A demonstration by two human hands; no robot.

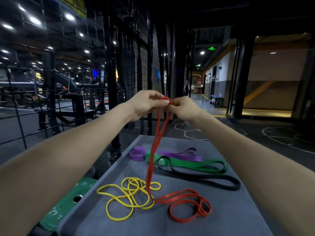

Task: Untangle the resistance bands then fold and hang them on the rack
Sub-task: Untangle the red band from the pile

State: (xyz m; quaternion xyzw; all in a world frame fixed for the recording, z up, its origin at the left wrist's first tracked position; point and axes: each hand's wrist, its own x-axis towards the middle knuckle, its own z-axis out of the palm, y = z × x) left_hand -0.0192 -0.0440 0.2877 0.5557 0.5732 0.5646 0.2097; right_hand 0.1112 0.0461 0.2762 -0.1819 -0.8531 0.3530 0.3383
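A tall black wire fence [56,92] is standing from 9 to 12 o'clock, and a lit hallway [265,92] is showing at 2 o'clock. A flat grey bench [238,215] with a dull, soft-looking top is filling the middle and 6 o'clock. A round green weight plate [68,203] with a hole in it is sitting just beside the bench at 8 o'clock.

Five stretchy bands are lying on the bench. The black band [204,178] is making a long thin loop at 4 o'clock. The wide green band [190,165] is lying flat, partly under the black one. The purple band [170,155] is lying folded behind the green one. The thin yellow band [127,197] is sitting in curly loops at 6 o'clock. The red band [154,150] is coiling beside the yellow one and rising straight up across the green band.

The left hand [146,104] and right hand [183,108] are meeting at 12 o'clock, fingers curled, both pinching the top of the red band.
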